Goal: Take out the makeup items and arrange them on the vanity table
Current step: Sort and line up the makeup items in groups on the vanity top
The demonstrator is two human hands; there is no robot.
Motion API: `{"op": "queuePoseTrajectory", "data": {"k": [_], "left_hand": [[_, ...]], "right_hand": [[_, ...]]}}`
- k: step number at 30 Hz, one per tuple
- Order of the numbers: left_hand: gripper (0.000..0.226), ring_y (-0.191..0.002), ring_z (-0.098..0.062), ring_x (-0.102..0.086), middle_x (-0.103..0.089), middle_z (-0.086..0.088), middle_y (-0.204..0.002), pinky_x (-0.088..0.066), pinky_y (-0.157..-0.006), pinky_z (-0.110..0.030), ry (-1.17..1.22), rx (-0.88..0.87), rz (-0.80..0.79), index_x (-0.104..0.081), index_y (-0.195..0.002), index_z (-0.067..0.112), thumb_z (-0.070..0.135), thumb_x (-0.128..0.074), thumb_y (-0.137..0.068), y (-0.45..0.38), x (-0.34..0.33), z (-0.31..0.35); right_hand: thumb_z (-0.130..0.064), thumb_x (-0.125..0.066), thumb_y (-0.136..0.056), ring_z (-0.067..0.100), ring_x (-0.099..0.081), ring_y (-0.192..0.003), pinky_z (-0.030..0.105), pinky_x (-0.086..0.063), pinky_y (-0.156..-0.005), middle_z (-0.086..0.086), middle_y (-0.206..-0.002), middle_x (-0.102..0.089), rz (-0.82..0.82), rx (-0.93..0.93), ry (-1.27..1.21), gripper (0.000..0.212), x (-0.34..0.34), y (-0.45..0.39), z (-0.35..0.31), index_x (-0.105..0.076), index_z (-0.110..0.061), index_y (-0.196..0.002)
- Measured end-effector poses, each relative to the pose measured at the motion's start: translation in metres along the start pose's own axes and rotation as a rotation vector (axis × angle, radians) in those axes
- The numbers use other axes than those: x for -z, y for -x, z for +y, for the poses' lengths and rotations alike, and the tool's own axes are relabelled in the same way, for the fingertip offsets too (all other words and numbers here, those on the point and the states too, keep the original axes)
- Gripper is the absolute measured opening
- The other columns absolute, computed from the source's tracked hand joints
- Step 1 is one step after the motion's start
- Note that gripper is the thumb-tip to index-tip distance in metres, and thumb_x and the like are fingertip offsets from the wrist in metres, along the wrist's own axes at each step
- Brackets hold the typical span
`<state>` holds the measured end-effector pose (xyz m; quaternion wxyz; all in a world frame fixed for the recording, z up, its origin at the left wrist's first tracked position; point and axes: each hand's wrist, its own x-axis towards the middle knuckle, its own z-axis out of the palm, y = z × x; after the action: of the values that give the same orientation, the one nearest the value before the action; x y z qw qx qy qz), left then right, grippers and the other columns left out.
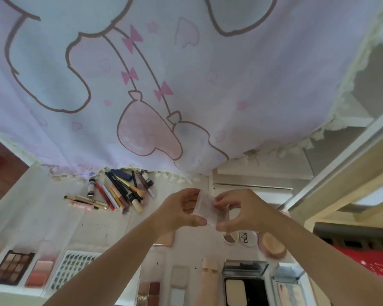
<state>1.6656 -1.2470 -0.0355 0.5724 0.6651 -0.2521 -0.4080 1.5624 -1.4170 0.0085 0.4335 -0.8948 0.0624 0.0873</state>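
Both hands hold a small clear-lidded compact (208,209) above the white vanity table (53,217). My left hand (181,208) grips its left side with thumb below and fingers above. My right hand (239,212) pinches its right edge. The compact's lid looks partly lifted. Behind the hands lies a pile of pencils, brushes and tubes (119,191). Open palettes line the near edge: a brown eyeshadow palette (12,269), a pink blush (41,272), a patterned tray (72,267), a powder compact (244,283).
A pastel cartoon-print curtain (164,85) hangs over the back of the table. Small round pots (249,238) and a peach puff (272,244) sit below my right hand. A wooden frame (352,184) runs along the right, with red fabric (367,263) beneath it.
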Motion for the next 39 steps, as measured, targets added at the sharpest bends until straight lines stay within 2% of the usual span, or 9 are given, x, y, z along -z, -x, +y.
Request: {"op": "queuePoseTrajectory", "data": {"k": [6,9,13,17,23,26,32,35,39], "left_hand": [[0.069,-0.083,0.003,-0.064,-0.059,0.008,-0.099,-0.050,-0.067,-0.014,0.025,0.009,-0.005,-0.050,-0.113,0.014,0.011,-0.078,-0.050,0.005,-0.008,0.000],[0.072,-0.090,-0.011,-0.059,-0.057,-0.001,-0.101,-0.051,-0.074,-0.021,0.163,0.006,-0.007,-0.050,-0.108,0.015,0.031,-0.072,-0.041,0.008,-0.008,0.005],[0.092,-0.084,-0.017,-0.067,-0.066,-0.008,-0.095,-0.056,-0.070,-0.023,0.478,-0.003,-0.027,-0.054,-0.108,0.005,0.039,-0.090,-0.031,0.013,-0.005,0.011],[0.047,-0.081,-0.017,-0.070,-0.073,-0.008,-0.089,-0.056,-0.068,-0.023,0.599,0.020,-0.004,-0.055,-0.104,0.005,0.043,-0.057,-0.078,0.018,-0.004,0.026],[0.035,-0.064,-0.016,-0.068,-0.071,-0.008,-0.075,-0.057,-0.056,-0.022,0.719,0.007,0.058,-0.057,-0.094,0.009,0.032,-0.030,-0.095,0.024,-0.004,0.039],[0.023,-0.070,-0.015,-0.069,-0.071,-0.006,-0.080,-0.057,-0.059,-0.023,0.667,-0.030,0.056,-0.055,-0.098,0.013,0.028,-0.040,-0.089,0.025,-0.005,0.033],[0.041,-0.073,-0.014,-0.070,-0.069,-0.013,-0.098,-0.057,-0.064,-0.021,0.598,0.059,0.014,-0.047,-0.117,0.010,0.004,-0.055,-0.077,0.032,0.005,0.015],[0.063,-0.070,-0.012,-0.068,-0.054,-0.025,-0.121,-0.057,-0.061,-0.019,0.459,0.223,0.157,-0.024,-0.140,0.006,-0.007,-0.050,-0.085,0.028,0.006,-0.008],[0.075,-0.086,-0.011,-0.060,-0.056,-0.003,-0.104,-0.053,-0.072,-0.019,0.077,0.387,0.103,-0.020,-0.143,0.007,-0.003,-0.061,-0.081,0.024,-0.003,-0.049]], "right_hand": [[-0.027,-0.079,-0.062,-0.001,-0.059,-0.086,0.019,-0.048,-0.083,-0.013,-0.095,-0.065,0.008,-0.050,-0.040,0.036,-0.004,0.006,0.003,-0.068,-0.026,-0.096],[-0.028,-0.077,-0.066,-0.006,-0.057,-0.088,0.018,-0.048,-0.084,-0.021,-0.092,-0.061,0.070,-0.026,-0.071,0.034,-0.010,0.007,-0.003,-0.063,-0.036,-0.096],[-0.030,-0.077,-0.067,-0.019,-0.050,-0.092,0.006,-0.044,-0.082,-0.035,-0.110,-0.044,0.026,0.045,-0.108,0.046,-0.004,0.013,-0.012,-0.058,-0.036,-0.108],[-0.012,-0.074,-0.072,-0.010,-0.055,-0.080,0.006,-0.045,-0.077,-0.022,-0.109,-0.052,0.091,0.156,-0.053,0.034,0.009,0.016,-0.025,-0.064,-0.026,-0.102],[-0.006,-0.074,-0.072,0.001,-0.053,-0.060,0.003,-0.041,-0.065,-0.008,-0.085,-0.060,0.330,0.322,0.118,0.016,0.008,0.010,-0.041,-0.072,-0.003,-0.087],[-0.003,-0.072,-0.072,0.013,-0.055,-0.063,0.007,-0.042,-0.066,0.005,-0.083,-0.066,0.405,0.366,0.189,0.014,0.004,0.008,-0.037,-0.072,0.001,-0.086],[-0.004,-0.066,-0.076,0.019,-0.057,-0.059,0.009,-0.040,-0.064,0.014,-0.070,-0.066,0.414,0.376,0.239,0.011,-0.002,-0.001,-0.025,-0.071,0.003,-0.082],[-0.007,-0.063,-0.082,0.020,-0.053,-0.061,0.013,-0.037,-0.061,0.017,-0.068,-0.065,0.435,0.233,0.175,0.012,-0.004,-0.013,-0.007,-0.070,0.002,-0.083],[-0.012,-0.056,-0.087,0.014,-0.049,-0.067,0.006,-0.034,-0.059,0.018,-0.081,-0.067,0.276,-0.028,0.161,0.019,-0.028,-0.028,0.030,-0.070,0.001,-0.088]]}}
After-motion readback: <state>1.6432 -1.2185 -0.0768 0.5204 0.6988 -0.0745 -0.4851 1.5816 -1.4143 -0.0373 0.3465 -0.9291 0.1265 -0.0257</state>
